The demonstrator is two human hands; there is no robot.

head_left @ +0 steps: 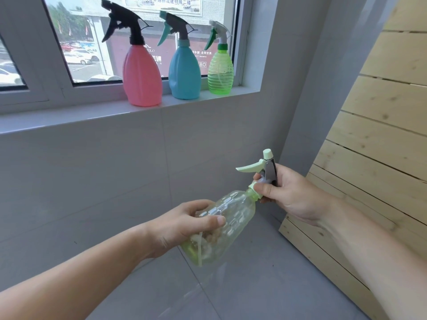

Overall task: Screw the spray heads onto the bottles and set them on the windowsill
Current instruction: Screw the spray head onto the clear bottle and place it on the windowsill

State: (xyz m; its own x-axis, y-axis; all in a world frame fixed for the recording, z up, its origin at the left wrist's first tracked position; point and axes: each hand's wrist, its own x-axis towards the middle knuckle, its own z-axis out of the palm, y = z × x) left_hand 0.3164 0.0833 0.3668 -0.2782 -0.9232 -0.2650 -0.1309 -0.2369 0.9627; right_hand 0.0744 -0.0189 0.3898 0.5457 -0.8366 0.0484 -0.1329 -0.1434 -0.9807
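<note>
Both hands busy on the last clear green bottle

Left hand wrapped round the clear green bottle, right hand gripping the pale green spray head at its neck; bottle tilted, held well below the windowsill. Up on the windowsill: pink bottle, blue bottle, ribbed green bottle, spray heads already on.

Left hand grips clear bottle; right hand on spray head, maybe seated.

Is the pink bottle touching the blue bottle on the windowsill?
Apart. The head view shows wall and sill between the pink bottle and the blue bottle.
</note>
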